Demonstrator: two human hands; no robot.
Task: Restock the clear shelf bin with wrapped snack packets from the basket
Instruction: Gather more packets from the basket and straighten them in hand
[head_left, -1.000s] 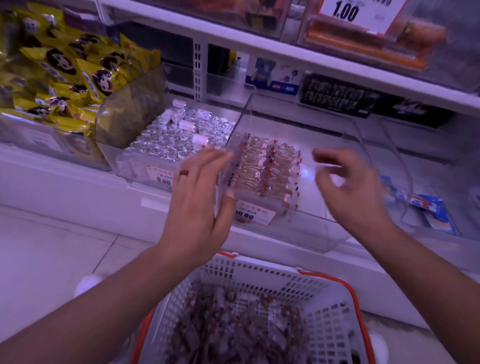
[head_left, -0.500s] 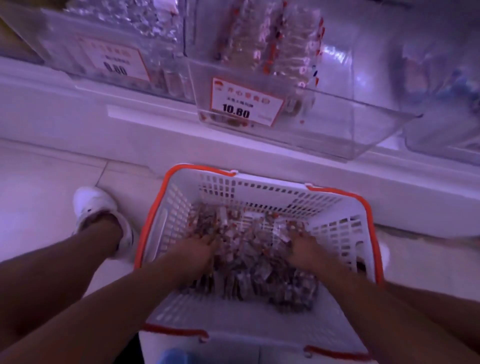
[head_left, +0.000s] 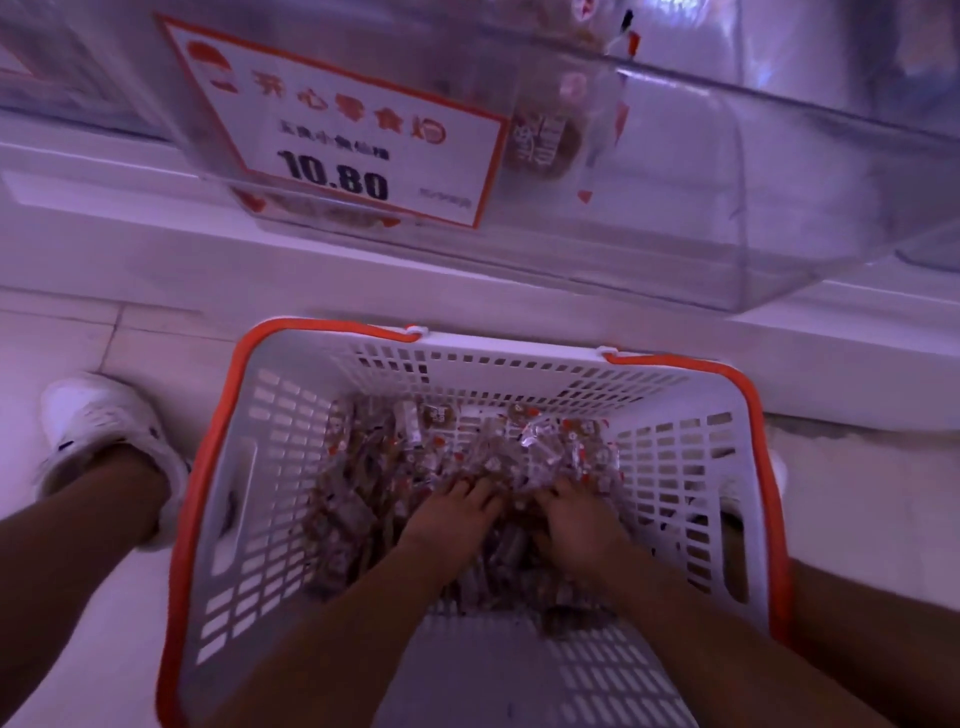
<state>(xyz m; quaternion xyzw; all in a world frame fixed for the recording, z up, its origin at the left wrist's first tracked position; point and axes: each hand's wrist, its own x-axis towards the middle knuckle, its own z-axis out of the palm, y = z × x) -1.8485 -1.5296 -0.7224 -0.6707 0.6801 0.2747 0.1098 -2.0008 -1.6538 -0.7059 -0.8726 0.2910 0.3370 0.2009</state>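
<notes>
A white basket (head_left: 675, 415) with an orange rim stands on the floor below the shelf. In it lies a heap of clear wrapped snack packets (head_left: 374, 467) with brown contents and red marks. My left hand (head_left: 457, 514) and my right hand (head_left: 576, 519) are side by side in the middle of the heap, fingers dug in among the packets and gathering them together. Above, the clear shelf bin (head_left: 675, 218) juts out over the basket, with a few packets visible behind its front wall and a price label (head_left: 343, 135) reading 10.80.
The white shelf ledge (head_left: 130, 249) runs across under the bin. A foot in a white shoe (head_left: 98, 431) stands on the tiled floor left of the basket. A second clear bin (head_left: 62, 67) sits at the far left.
My hands left the shelf bin and went down into the basket. In the last half second they drew together at the middle of the heap, and my view moved closer.
</notes>
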